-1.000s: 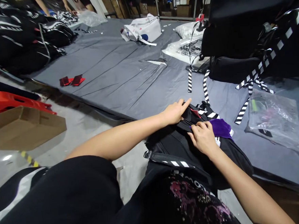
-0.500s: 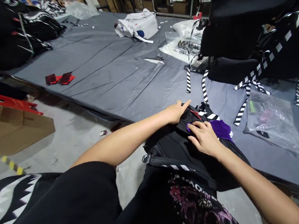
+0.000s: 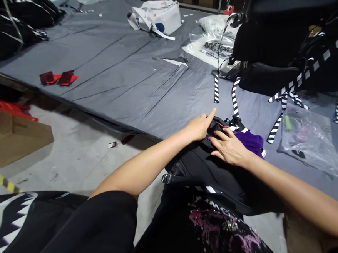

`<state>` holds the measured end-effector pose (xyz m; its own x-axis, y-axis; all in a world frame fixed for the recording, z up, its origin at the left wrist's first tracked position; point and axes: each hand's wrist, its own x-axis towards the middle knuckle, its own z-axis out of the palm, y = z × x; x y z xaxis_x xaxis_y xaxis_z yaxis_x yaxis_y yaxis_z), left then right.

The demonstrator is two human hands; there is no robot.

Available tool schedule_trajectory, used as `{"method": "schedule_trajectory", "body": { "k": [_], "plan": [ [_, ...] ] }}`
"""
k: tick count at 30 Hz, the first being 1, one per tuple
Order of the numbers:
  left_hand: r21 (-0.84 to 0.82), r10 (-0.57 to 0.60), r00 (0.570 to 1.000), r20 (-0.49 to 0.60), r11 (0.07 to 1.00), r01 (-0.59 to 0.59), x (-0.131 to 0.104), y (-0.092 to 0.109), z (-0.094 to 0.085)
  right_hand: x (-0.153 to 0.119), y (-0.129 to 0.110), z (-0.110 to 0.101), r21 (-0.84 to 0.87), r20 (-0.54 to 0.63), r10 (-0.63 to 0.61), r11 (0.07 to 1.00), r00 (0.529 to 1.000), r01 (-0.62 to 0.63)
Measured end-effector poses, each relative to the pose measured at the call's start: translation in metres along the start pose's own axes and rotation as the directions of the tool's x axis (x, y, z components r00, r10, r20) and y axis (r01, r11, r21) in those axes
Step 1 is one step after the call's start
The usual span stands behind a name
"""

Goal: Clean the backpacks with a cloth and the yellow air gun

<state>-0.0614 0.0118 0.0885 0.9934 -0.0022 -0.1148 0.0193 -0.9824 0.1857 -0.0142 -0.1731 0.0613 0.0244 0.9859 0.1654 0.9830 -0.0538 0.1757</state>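
Note:
A black backpack (image 3: 195, 165) with checked black-and-white straps lies across the table's front edge, against my body. My left hand (image 3: 199, 128) grips its far upper edge; the index finger points forward and the other fingers are partly hidden. Over the bag's top, my right hand (image 3: 230, 149) rests with fingers spread, touching black fabric beside a bit of red trim. A purple cloth (image 3: 249, 142) with a small white tag sticks out to the right of that hand. A small purple bit also shows by its index fingertip.
The grey-covered table (image 3: 119, 83) carries a white bag (image 3: 164, 19), red tags (image 3: 64, 78), plastic packages (image 3: 218, 46) and a clear bag (image 3: 308, 136). Black backpacks (image 3: 270, 50) pile up at right, with straps hanging forward. A cardboard box (image 3: 16, 135) stands at lower left.
My right hand's fingers have spread and shifted slightly forward and left over the bag. My left hand keeps its hold on the edge. The camera view has tilted a little.

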Motion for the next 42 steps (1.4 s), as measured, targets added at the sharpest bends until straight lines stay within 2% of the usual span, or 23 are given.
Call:
{"method": "schedule_trajectory", "body": {
  "k": [11, 15, 20, 24, 27, 30, 34, 42],
  "plan": [
    [-0.048, 0.002, 1.000, 0.004, 0.999, -0.001, 0.003, -0.006, 0.002, 0.008, 0.000, 0.003, -0.020, -0.001, -0.005, 1.000, 1.000, 0.005],
    [-0.058, 0.007, 1.000, 0.019, 0.998, -0.005, 0.004, -0.007, 0.002, 0.009, 0.002, 0.003, -0.006, 0.030, -0.019, 1.000, 0.999, 0.019],
    [-0.046, 0.002, 0.999, 0.054, 0.999, 0.001, 0.008, -0.008, 0.002, 0.013, 0.003, 0.001, 0.031, 0.040, -0.017, 0.999, 0.999, 0.015],
    [-0.059, -0.011, 0.995, 0.098, 0.998, 0.017, 0.008, -0.006, -0.004, 0.011, 0.004, 0.000, 0.033, 0.092, -0.030, 0.999, 0.995, 0.027],
    [-0.063, -0.014, 0.993, 0.120, 0.998, 0.022, 0.008, -0.006, -0.006, 0.011, 0.003, 0.003, 0.009, 0.074, -0.015, 1.000, 0.997, 0.015],
    [-0.056, -0.019, 0.993, 0.115, 0.998, 0.025, 0.008, -0.005, -0.006, 0.014, 0.001, 0.006, 0.022, 0.047, 0.011, 1.000, 0.999, -0.013],
    [-0.061, -0.026, 0.994, 0.110, 0.998, 0.033, 0.007, -0.004, -0.006, 0.007, 0.004, 0.004, 0.077, 0.085, -0.009, 0.997, 0.996, 0.003],
    [-0.079, -0.014, 0.998, 0.065, 0.997, 0.019, 0.009, -0.008, 0.000, 0.010, 0.000, 0.007, 0.044, 0.054, 0.029, 0.999, 0.998, -0.031]
  ]
}}
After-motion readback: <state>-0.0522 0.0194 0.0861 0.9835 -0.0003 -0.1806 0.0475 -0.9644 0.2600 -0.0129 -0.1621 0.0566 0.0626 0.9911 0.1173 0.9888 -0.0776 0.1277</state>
